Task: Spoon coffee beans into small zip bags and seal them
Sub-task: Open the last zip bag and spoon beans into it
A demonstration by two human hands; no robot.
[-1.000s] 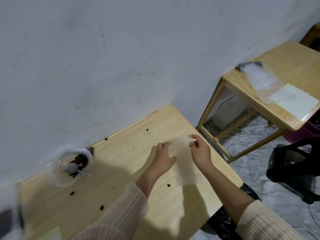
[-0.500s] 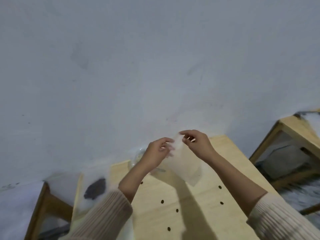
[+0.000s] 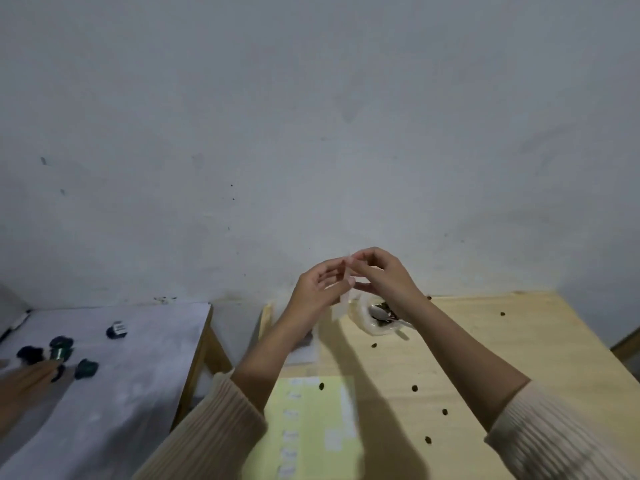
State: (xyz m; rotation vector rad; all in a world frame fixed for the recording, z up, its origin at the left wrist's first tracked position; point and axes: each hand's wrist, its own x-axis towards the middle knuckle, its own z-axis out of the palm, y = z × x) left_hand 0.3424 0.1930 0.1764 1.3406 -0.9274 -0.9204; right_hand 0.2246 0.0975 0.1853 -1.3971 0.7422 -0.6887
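Both hands are raised above the wooden table, holding a small clear zip bag between them. My left hand and my right hand pinch the bag's top edge, fingertips nearly touching. The bag hangs down thin and see-through, and I cannot tell if it holds beans. Just behind it, a clear plastic bag of coffee beans lies on the table with a metal spoon resting in it. Several loose beans are scattered over the tabletop.
A pale yellow sheet lies at the table's near edge. To the left stands a table with a white cover and small dark objects; another person's hand reaches onto it. A grey wall is close behind.
The bag has been lifted off the table and both hands now hold it up at its top edge. The view has swung left, bringing the white-covered table into sight.
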